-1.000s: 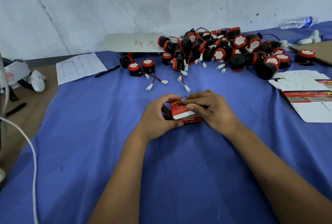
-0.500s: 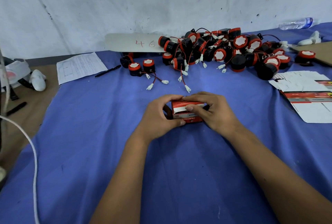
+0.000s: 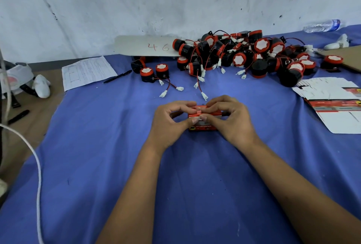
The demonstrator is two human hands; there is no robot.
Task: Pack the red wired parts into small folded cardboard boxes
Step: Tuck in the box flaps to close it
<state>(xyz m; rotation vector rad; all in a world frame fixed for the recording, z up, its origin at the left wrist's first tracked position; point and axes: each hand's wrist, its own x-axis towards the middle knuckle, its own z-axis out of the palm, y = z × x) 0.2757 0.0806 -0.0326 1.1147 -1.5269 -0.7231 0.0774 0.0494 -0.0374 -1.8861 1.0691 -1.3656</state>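
**Box closure at table centre, both hands engaged**

Writing legible in view: the red handwritten figures "4 6" on a pale cardboard strip point(image 3: 144, 45) leaning at the far edge of the table against the wall. Print on the small folded cardboard box point(image 3: 203, 121) is too small to read; a dark emblem sits at its lower left corner.

The box is red with a white band, rectangular, and stands on the blue cloth point(image 3: 97, 155) at the middle of the table. The left hand point(image 3: 172, 121) grips the box's left end, fingers curled over the top and thumb pressed to the near face. The right hand point(image 3: 232, 120) grips the right end likewise, its thumb meeting the left thumb on the front. Contents of the box cannot be seen.

Red wired parts point(image 3: 244, 56) lie heaped along the far edge: black cylindrical bodies with red rims, white faces, thin red-and-black leads and white plug connectors. Two more point(image 3: 154, 71) stand apart, left of the heap.

Flat unfolded box blanks point(image 3: 336, 103), white with red printed bands, are stacked at the right edge. A printed form sheet point(image 3: 88, 71) and a black pen point(image 3: 117, 76) lie at the far left corner. A clear plastic bottle point(image 3: 322, 26) lies at the far right corner.
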